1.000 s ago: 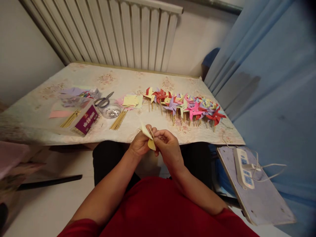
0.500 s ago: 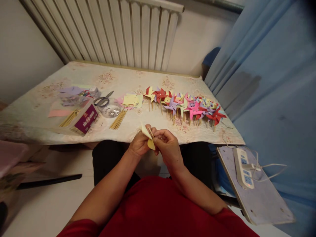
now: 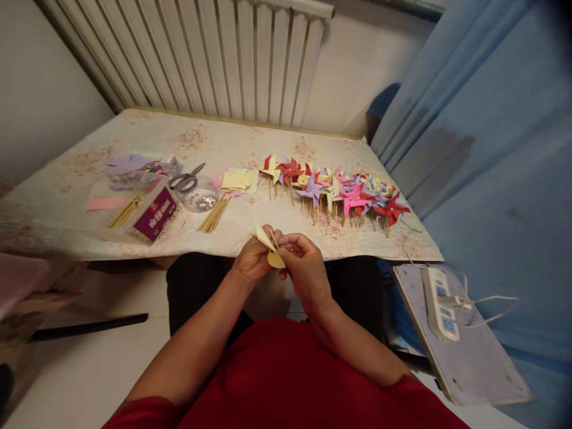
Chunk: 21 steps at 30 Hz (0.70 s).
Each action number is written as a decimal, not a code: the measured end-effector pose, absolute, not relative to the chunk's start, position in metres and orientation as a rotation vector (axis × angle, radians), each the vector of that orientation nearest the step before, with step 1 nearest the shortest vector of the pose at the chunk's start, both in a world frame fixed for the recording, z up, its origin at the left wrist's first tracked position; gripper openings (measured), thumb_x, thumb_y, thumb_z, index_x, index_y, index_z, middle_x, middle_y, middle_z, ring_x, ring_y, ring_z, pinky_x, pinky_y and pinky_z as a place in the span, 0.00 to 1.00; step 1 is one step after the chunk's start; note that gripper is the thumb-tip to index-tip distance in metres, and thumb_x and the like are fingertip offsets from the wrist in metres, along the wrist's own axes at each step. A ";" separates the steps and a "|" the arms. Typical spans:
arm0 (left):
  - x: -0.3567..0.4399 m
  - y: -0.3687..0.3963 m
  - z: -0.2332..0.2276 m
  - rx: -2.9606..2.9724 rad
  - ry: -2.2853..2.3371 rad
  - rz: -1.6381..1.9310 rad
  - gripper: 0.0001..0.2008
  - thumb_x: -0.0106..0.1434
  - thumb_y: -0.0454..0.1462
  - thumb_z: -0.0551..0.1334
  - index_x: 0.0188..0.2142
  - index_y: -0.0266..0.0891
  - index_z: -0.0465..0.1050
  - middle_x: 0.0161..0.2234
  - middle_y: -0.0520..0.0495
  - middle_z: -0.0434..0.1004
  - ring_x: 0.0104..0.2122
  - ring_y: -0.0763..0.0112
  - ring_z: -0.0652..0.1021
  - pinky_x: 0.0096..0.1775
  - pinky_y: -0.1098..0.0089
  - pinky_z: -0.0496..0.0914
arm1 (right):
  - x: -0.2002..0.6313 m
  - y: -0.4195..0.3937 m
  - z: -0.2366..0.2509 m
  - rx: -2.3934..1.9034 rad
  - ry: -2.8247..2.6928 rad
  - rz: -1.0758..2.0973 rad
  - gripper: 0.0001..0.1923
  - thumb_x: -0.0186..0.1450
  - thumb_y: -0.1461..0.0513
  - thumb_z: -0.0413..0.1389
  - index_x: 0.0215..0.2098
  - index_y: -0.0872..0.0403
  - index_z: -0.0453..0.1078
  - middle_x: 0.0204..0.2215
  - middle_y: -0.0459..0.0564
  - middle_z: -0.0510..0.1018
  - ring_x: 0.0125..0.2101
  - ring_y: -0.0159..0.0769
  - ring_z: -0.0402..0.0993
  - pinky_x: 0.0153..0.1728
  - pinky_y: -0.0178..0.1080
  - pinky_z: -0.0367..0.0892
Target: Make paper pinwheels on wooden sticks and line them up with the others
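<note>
My left hand (image 3: 252, 260) and my right hand (image 3: 304, 264) meet just in front of the table's near edge, both closed on a small yellow paper pinwheel piece (image 3: 270, 249) with a thin wooden stick poking up between the fingers. Beyond them on the table lies a row of finished paper pinwheels (image 3: 339, 192) in red, pink, purple and yellow, each on a stick.
On the floral tablecloth (image 3: 223, 143) lie loose sticks (image 3: 213, 215), yellow paper squares (image 3: 236, 179), scissors (image 3: 187, 178), a clear dish of sequins (image 3: 201, 201) and a purple box (image 3: 155, 212). A board with a white power strip (image 3: 440, 302) sits at the right. A radiator stands behind.
My hands stay together on the yellow piece; the fingers shift slightly and the paper's lower flap has turned a little. Nothing on the table has moved.
</note>
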<state>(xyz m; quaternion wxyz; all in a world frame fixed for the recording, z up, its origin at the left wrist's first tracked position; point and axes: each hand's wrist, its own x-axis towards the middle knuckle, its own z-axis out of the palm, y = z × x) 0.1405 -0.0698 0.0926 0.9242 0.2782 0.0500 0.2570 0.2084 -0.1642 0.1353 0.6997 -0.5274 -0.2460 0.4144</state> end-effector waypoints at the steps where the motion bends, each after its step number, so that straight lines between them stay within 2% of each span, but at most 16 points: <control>1: 0.140 -0.070 0.092 0.580 0.109 0.524 0.19 0.48 0.33 0.74 0.25 0.38 0.60 0.24 0.56 0.66 0.18 0.75 0.72 0.16 0.76 0.67 | 0.208 -0.164 0.135 -1.174 -0.539 0.917 0.07 0.52 0.62 0.60 0.30 0.51 0.69 0.17 0.37 0.70 0.13 0.24 0.60 0.12 0.28 0.56; 21: 0.141 -0.069 0.087 0.574 0.040 0.524 0.17 0.50 0.34 0.73 0.27 0.38 0.63 0.25 0.56 0.69 0.17 0.72 0.75 0.16 0.73 0.72 | 0.210 -0.163 0.131 -1.173 -0.570 0.945 0.09 0.52 0.62 0.61 0.32 0.53 0.69 0.17 0.35 0.70 0.12 0.23 0.61 0.12 0.28 0.58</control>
